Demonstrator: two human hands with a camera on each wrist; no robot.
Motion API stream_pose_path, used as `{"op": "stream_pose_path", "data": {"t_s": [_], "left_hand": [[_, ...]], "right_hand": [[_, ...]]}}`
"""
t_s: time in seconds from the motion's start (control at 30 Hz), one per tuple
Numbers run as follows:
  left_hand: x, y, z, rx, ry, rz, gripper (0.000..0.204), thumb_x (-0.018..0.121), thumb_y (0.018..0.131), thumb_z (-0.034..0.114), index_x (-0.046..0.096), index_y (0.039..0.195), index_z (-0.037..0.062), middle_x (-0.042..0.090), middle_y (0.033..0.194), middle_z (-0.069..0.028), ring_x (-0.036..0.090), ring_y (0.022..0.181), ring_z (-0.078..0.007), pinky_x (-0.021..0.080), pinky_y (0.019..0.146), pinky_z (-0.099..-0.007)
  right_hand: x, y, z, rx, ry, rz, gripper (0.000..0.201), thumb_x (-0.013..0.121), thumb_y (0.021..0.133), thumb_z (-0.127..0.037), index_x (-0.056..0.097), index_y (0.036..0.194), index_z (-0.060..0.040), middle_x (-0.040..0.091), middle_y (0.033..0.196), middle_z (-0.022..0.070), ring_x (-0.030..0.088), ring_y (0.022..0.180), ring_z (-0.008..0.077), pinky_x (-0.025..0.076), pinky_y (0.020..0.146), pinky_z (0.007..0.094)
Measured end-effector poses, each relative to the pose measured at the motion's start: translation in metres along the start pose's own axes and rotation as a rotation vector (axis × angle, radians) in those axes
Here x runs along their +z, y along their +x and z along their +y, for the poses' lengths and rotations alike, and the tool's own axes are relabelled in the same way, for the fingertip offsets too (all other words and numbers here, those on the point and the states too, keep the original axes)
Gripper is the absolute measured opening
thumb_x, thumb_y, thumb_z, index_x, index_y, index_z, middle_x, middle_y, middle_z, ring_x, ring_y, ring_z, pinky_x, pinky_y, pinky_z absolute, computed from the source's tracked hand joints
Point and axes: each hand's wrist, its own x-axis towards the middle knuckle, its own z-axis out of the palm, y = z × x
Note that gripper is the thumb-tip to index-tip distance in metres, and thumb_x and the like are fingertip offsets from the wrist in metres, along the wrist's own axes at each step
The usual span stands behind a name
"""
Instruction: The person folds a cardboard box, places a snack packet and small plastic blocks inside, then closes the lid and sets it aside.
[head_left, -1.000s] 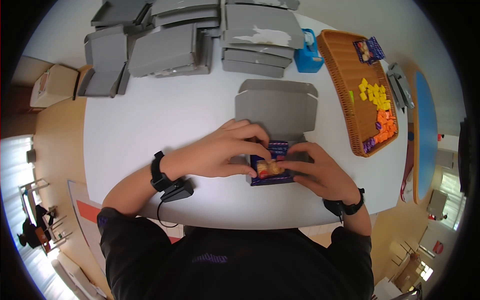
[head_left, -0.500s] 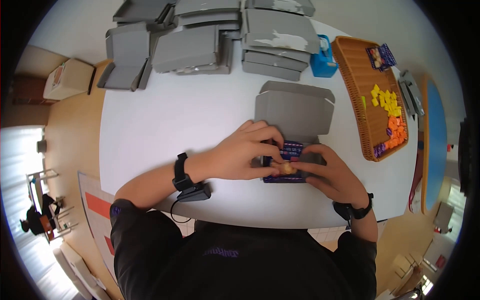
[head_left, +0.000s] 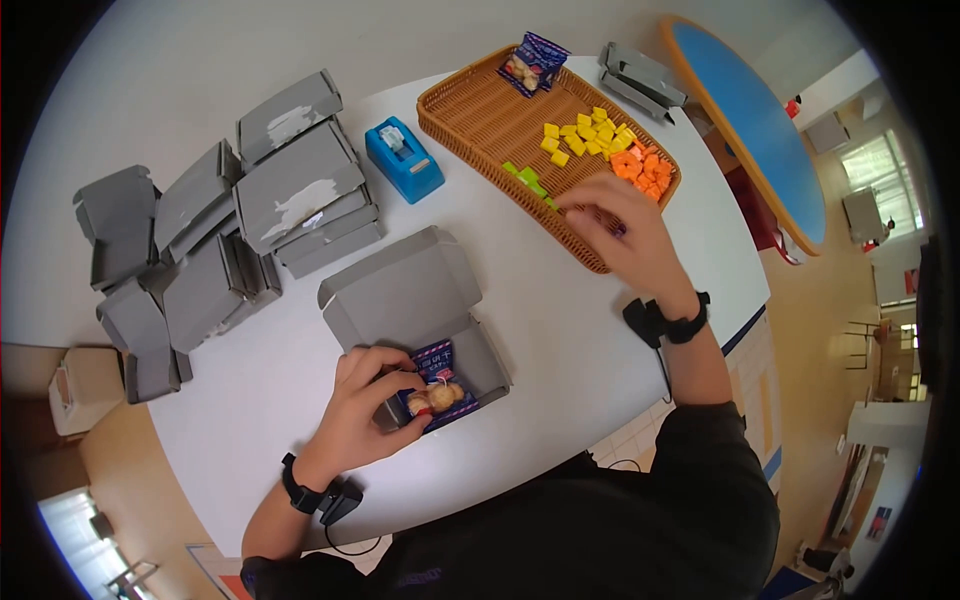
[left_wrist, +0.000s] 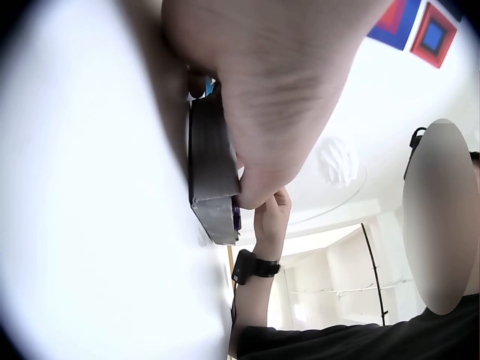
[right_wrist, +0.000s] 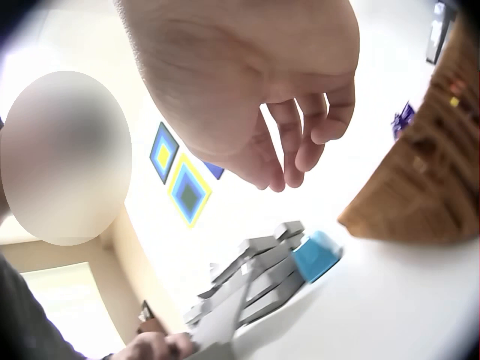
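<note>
An open grey box (head_left: 484, 362) with its lid folded back holds a dark blue snack packet (head_left: 436, 362) with pictured biscuits. My left hand (head_left: 355, 415) rests at the box's left side, thumb and fingers curled over the packet's left edge; in the left wrist view the hand (left_wrist: 277, 82) lies against the box (left_wrist: 212, 150). Above the near rim of the wicker basket (head_left: 470, 125) is my right hand (head_left: 630, 235), fingers bent downward beside green pieces (head_left: 527, 177). In the right wrist view that hand (right_wrist: 255, 82) has loose, apart fingers with nothing seen between them.
Stacked grey boxes (head_left: 300, 185) stand on the left, beside a blue tape dispenser (head_left: 404, 160). The basket holds yellow pieces (head_left: 586, 132), orange pieces (head_left: 645, 170) and blue packets (head_left: 535, 64). Another grey box (head_left: 643, 78) lies behind it.
My right hand has left the packet and moved up and right to the basket. The left hand has stayed at the packet. The head view has turned toward the right.
</note>
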Motion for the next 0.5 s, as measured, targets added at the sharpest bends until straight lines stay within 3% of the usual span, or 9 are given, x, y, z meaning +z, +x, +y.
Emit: {"op": "stream_pose_path", "data": {"t_s": [0.03, 0.13, 0.23, 0.5], "left_hand": [[-0.001, 0.001, 0.002, -0.009, 0.016, -0.015, 0.044, 0.092, 0.071, 0.012, 0.081, 0.114, 0.0116, 0.064, 0.124, -0.0070, 0.056, 0.116, -0.0305, 0.043, 0.103, -0.0430], [-0.001, 0.003, 0.006, -0.006, 0.061, -0.049, 0.051, 0.089, 0.071, 0.009, 0.084, 0.122, 0.0123, 0.063, 0.126, -0.0083, 0.055, 0.116, -0.0303, 0.045, 0.103, -0.0421], [0.001, 0.002, 0.000, 0.044, 0.084, -0.054, 0.056, 0.085, 0.071, 0.006, 0.085, 0.126, 0.0131, 0.062, 0.129, -0.0100, 0.054, 0.117, -0.0306, 0.045, 0.104, -0.0413], [0.001, 0.005, 0.006, -0.006, 0.059, -0.039, 0.051, 0.079, 0.074, 0.005, 0.085, 0.124, 0.0143, 0.060, 0.130, -0.0101, 0.052, 0.118, -0.0301, 0.044, 0.104, -0.0397]], "right_hand": [[-0.002, 0.004, 0.010, 0.047, 0.025, 0.042, 0.024, 0.074, 0.100, -0.001, 0.078, 0.124, -0.0048, 0.073, 0.118, 0.0099, 0.071, 0.102, 0.0247, 0.059, 0.091, 0.0346], [0.008, 0.005, 0.040, -0.111, -0.254, 0.018, 0.022, 0.070, 0.103, -0.004, 0.078, 0.123, -0.0036, 0.073, 0.121, 0.0110, 0.069, 0.114, 0.0304, 0.056, 0.101, 0.0389], [0.015, 0.001, 0.054, -0.080, -0.255, -0.042, 0.022, 0.070, 0.103, -0.007, 0.078, 0.124, -0.0047, 0.073, 0.123, 0.0120, 0.066, 0.120, 0.0333, 0.052, 0.108, 0.0414], [0.006, 0.003, 0.044, 0.107, -0.048, -0.090, 0.021, 0.069, 0.092, 0.007, 0.071, 0.112, -0.0002, 0.070, 0.112, 0.0101, 0.068, 0.095, 0.0264, 0.054, 0.083, 0.0357]]}}
